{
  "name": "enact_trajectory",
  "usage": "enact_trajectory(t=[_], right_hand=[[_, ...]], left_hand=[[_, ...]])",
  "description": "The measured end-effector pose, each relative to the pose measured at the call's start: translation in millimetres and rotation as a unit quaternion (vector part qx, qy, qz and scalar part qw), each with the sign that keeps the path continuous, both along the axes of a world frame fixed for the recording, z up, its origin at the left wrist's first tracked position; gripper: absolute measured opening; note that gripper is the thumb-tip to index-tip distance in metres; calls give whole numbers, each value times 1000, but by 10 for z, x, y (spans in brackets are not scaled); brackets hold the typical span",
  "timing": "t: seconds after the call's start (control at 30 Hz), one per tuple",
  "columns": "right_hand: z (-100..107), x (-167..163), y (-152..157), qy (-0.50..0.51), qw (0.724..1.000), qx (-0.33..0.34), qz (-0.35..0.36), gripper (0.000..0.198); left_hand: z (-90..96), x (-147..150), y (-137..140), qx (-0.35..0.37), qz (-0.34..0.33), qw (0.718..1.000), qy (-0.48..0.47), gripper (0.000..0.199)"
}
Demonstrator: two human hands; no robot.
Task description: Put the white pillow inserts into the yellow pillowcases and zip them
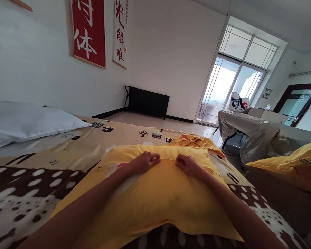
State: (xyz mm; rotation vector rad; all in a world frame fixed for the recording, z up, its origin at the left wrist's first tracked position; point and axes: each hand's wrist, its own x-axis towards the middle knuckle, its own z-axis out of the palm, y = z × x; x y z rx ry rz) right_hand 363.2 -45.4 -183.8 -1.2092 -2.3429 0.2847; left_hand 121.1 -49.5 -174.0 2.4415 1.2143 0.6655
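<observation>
A yellow pillowcase (155,193), with a pillow's bulk seemingly inside, lies flat on the bed in front of me. My left hand (147,160) pinches the fabric at a seam near its far side, thumb and fingers curled together. Just to the right, my right hand (188,164) grips the same seam, its fingers closed on the cloth. A short stretch of the edge runs between the two hands. Beyond the far right corner sits a crumpled yellow cloth (190,140).
A white pillow (36,121) lies at the left on the patterned bed sheet (119,136). At the right is another yellow pillow (298,166). Farther back stand a plastic-covered table (248,121) and a black folded panel (147,102) against the wall.
</observation>
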Motion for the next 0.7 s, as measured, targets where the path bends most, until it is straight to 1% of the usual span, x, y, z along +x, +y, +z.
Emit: enact_trajectory(t=[0.07,0.13,0.2,0.27,0.33,0.4,0.43,0.53,0.57,0.6,0.7], right_hand=[[5,88,-60,-12,1000,16,18,9],[-7,266,-125,-28,999,31,25,10],[-23,524,-178,-46,998,29,13,12],[-31,817,-219,-56,998,7,-3,17],[-32,1087,-251,-58,998,-19,-16,25],[-45,1290,-275,-57,997,-36,-34,27],[-63,1362,-281,-52,997,-40,-44,26],[-181,1488,-260,-10,996,-52,-69,25],[-237,1513,-242,11,995,-57,-77,25],[-295,1534,-221,32,994,-63,-83,26],[-441,1590,-163,93,989,-81,-84,28]], left_hand=[[49,-56,-72,-10,13,1000,-6,33],[108,-163,-188,-21,32,999,-18,32],[147,-316,-309,-28,47,998,-30,33],[145,-490,-400,-17,64,997,-47,35],[99,-651,-445,-20,75,995,-55,37],[21,-779,-450,-20,93,994,-48,40],[-25,-828,-442,-5,102,994,-36,41],[-163,-941,-413,87,146,985,-3,40],[-202,-975,-409,99,158,983,1,40],[-236,-1012,-408,92,164,982,1,41],[-301,-1130,-419,26,153,988,-3,42]])
